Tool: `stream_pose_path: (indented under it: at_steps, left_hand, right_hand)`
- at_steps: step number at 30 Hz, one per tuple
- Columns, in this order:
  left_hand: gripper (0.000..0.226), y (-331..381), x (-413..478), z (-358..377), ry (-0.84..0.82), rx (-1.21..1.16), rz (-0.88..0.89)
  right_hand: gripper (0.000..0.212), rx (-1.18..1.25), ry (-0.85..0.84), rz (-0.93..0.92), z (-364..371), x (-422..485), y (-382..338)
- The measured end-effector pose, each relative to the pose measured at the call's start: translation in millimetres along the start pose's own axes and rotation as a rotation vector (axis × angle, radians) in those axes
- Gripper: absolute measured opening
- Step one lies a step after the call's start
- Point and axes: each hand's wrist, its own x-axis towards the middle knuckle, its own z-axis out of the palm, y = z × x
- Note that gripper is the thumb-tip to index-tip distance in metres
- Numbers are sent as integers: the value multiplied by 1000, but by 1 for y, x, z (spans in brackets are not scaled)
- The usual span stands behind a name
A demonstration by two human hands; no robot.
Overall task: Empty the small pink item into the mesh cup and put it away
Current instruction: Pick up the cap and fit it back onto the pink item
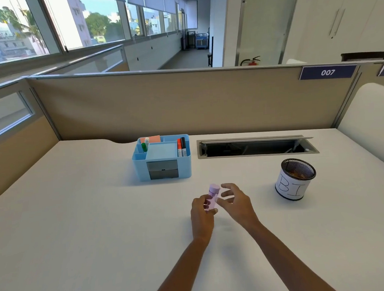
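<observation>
Table (78, 221): white, bare apart from the items noted below.

Far left-centre: blue organiser (161, 157) standing on the table near the partition. Back compartment holds orange notes (152, 139). Left compartment holds a small bottle with a green base (145, 144). Middle compartment shows a pale blue pad. Right compartment holds two markers, one red (179, 147) and one black (183, 146), lying side by side; print on their barrels too small to read. Two grey drawers in the front face.

Centre, nearer to me: my left hand (202, 215) grips the lower part of the pink tube (212, 198), fingers wrapped around it. Tube is tilted slightly, capped end pointing up and away from me, held just above the table. No writing legible on it. My right hand (234, 201) is just beside the tube on its right, fingers spread and loosely curled, grasping nothing; fingertips near the upper half of the tube. Whether they touch it I cannot tell, the frame is blurred there.

Right of centre, far side: open cable slot (257, 145) let into the table, lid raised.

Right: black mesh cup (295, 179) standing upright, well apart from both hands. White paper wrapped around it carries handwritten letters; "BI" is readable, the rest curves out of sight. Something brownish lies inside, unclear what.

Far right, on the partition (183, 102): blue plate (328, 72) reading "007".
</observation>
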Motion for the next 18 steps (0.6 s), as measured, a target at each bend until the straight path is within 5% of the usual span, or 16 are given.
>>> stream_pose_path:
  at_steps: [18]
  left_hand:
    - [39,-20,16,-12,-189,194,97]
  right_hand:
    - [13,-184,-184,-232,-21,14,-4]
